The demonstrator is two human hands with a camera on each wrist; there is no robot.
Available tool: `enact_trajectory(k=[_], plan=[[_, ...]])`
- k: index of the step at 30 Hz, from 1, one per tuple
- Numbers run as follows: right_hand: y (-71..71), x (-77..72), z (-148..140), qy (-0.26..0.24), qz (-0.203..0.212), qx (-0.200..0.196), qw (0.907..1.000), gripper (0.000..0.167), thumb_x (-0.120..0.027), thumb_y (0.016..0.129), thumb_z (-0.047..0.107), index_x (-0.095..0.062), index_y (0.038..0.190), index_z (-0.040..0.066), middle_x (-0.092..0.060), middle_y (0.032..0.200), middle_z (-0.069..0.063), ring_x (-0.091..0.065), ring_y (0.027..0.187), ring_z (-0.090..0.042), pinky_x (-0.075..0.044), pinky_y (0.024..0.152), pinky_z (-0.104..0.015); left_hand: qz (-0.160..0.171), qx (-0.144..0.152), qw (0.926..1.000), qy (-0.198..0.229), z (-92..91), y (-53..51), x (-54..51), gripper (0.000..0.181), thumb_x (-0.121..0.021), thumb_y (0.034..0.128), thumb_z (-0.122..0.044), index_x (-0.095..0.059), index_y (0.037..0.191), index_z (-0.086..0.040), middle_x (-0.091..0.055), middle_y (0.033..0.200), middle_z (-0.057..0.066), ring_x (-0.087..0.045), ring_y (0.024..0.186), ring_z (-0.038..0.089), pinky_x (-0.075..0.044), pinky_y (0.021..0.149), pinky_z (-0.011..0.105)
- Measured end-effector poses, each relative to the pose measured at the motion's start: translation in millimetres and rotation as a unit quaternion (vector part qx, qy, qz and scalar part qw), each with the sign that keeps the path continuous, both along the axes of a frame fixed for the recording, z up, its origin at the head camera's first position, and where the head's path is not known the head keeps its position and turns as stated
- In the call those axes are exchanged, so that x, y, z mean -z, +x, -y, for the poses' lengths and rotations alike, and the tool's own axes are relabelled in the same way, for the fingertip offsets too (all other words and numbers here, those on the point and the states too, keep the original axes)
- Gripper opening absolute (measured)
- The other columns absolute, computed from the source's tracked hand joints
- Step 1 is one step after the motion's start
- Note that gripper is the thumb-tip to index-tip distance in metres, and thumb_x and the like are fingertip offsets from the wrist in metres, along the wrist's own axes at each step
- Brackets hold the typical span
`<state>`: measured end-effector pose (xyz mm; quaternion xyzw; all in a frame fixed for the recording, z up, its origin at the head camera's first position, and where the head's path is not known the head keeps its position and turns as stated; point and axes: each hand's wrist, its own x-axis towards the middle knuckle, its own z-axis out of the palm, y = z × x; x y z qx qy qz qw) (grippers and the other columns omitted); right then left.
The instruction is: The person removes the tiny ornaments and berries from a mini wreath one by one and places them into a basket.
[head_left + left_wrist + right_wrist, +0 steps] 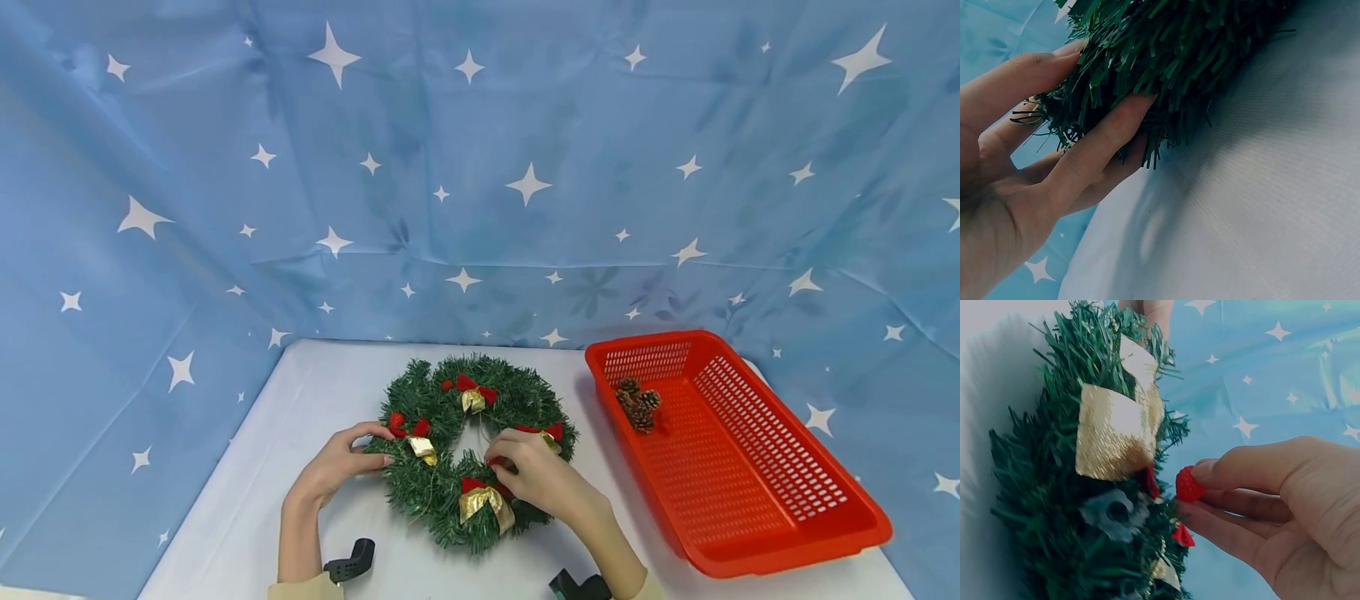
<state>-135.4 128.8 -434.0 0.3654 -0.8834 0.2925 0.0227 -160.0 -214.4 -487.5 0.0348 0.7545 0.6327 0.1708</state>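
A green tinsel wreath lies on the white table, decorated with several red and gold bows and small red berries. At its left side, my left hand holds the outer edge, with fingers and thumb on either side of the greenery. My right hand is over the lower right of the ring, near its centre hole. Between thumb and fingers it pinches a bumpy red berry, close beside the wreath's branches. A greyish ornament, kind unclear, sits among the needles in the right wrist view.
To the right stands a red perforated plastic basket, with several pinecones at its left side. Blue cloth with white stars hangs behind the white table and along its sides.
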Motion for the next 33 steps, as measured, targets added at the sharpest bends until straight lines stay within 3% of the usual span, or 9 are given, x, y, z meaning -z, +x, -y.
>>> enact_trajectory(k=[6,10,14,19,28,33], plan=[[-1.0,-6.5,-11,0.004,-0.016,0.016,0.9997,0.015,-0.075,0.087,-0.008,-0.075,0.1,0.0,-0.071,0.101,-0.008,-0.069,0.084,-0.016,-0.058,0.07,-0.019,0.001,0.004,1.0,0.001,-0.5,-0.1,0.9,0.041,-0.076,0.0928,-0.013,-0.063,0.13,0.0,-0.024,0.164,0.027,-0.068,0.108,0.026,-0.059,0.088,0.041],[-2.0,-10.8,-20,0.007,-0.05,0.019,0.9986,0.016,-0.076,0.085,-0.01,-0.075,0.098,0.0,-0.071,0.098,-0.008,-0.069,0.081,-0.016,-0.058,0.068,-0.019,-0.002,0.005,1.0,0.001,-1.3,-0.2,0.3,0.042,-0.076,0.093,-0.013,-0.062,0.13,0.0,-0.024,0.164,0.028,-0.068,0.107,0.025,-0.059,0.088,0.042],[-3.0,-13.2,-30,0.009,-0.09,0.023,0.9956,0.017,-0.077,0.082,-0.011,-0.075,0.096,0.0,-0.071,0.095,-0.007,-0.069,0.079,-0.017,-0.058,0.067,-0.02,0.001,-0.006,1.0,-0.001,-1.6,0.2,0.2,0.041,-0.076,0.0922,-0.012,-0.063,0.13,-0.001,-0.026,0.164,0.028,-0.068,0.106,0.025,-0.059,0.088,0.043],[-1.7,-18.8,-45,0.014,-0.106,0.044,0.9933,0.018,-0.078,0.08,-0.013,-0.075,0.094,-0.001,-0.071,0.092,-0.008,-0.069,0.079,-0.018,-0.06,0.068,-0.023,0.003,-0.015,0.9999,-0.008,-1.2,-1.7,2.0,0.04,-0.078,0.0909,-0.012,-0.065,0.128,-0.003,-0.028,0.164,0.025,-0.069,0.106,0.027,-0.058,0.086,0.043],[-1.3,-30.0,-69,-0.006,-0.15,0.048,0.9875,0.022,-0.08,0.076,-0.016,-0.075,0.091,0.0,-0.072,0.09,-0.008,-0.07,0.078,-0.018,-0.061,0.066,-0.025,-0.019,-0.024,0.9993,-0.022,-2.0,-3.8,2.7,0.038,-0.078,0.0902,-0.013,-0.067,0.125,-0.005,-0.033,0.163,0.022,-0.06,0.126,0.039,-0.055,0.082,0.04],[-3.4,-31.9,-80,-0.021,-0.193,0.045,0.98,0.027,-0.081,0.07,-0.019,-0.074,0.089,-0.001,-0.071,0.087,-0.008,-0.07,0.075,-0.02,-0.061,0.063,-0.025,-0.018,-0.031,0.9992,-0.017,-4.3,-2.8,3.9,0.036,-0.076,0.0909,-0.011,-0.068,0.125,-0.005,-0.036,0.163,0.019,-0.057,0.13,0.044,-0.055,0.087,0.041]])
